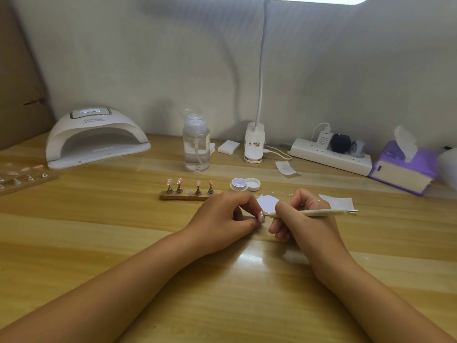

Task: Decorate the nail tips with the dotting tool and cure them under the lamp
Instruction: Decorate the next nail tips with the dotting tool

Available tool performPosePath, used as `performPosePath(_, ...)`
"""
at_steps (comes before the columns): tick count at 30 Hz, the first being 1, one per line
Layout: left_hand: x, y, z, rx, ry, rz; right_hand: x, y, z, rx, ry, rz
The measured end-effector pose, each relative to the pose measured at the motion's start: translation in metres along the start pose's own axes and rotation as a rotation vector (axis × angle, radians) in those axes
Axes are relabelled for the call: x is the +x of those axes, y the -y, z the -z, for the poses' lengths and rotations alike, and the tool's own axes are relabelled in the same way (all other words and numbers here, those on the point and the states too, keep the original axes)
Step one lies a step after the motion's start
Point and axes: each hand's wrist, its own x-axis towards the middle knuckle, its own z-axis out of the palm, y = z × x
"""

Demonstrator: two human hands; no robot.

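Left hand (222,216) pinching one nail tip (261,216); right hand (301,219) gripping one dotting tool (314,212); four mounted tips (179,180) standing beyond left hand.

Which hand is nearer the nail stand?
Left. The left hand is by the right end of the stand, pinching a nail tip. The right hand, holding the dotting tool, lies farther right, past the left hand.

The curing lamp (96,137) reads "SUN" on its top; smaller labels elsewhere are too blurred.
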Motion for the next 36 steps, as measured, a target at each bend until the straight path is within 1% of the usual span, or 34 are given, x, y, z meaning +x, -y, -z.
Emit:
performPosePath(9,0.0,0.0,0.0,-0.005,0.001,-0.002,0.0,0.0,0.0,-0.013,0.003,0.001)
performPosePath(16,0.0,0.0,0.001,-0.017,0.015,0.013,0.001,0.005,0.008,0.224,-0.088,-0.03)
performPosePath(21,0.0,0.0,0.001,-0.02,0.016,0.021,0.003,0.01,0.013,0.36,-0.108,-0.084)
performPosePath(23,-0.001,-0.001,0.001,-0.02,0.019,0.018,0.002,0.01,0.013,0.313,-0.088,-0.076)
performPosePath(27,0.0,-0.002,0.001,-0.013,0.011,0.019,-0.002,0.004,0.005,0.087,-0.01,-0.024)
performPosePath(29,0.0,-0.002,0.001,-0.002,0.009,0.02,-0.002,0.003,0.003,0.017,0.006,-0.01)
performPosePath(36,0.0,-0.002,0.001,-0.001,0.013,0.011,-0.001,0.0,0.003,-0.056,0.024,0.007)
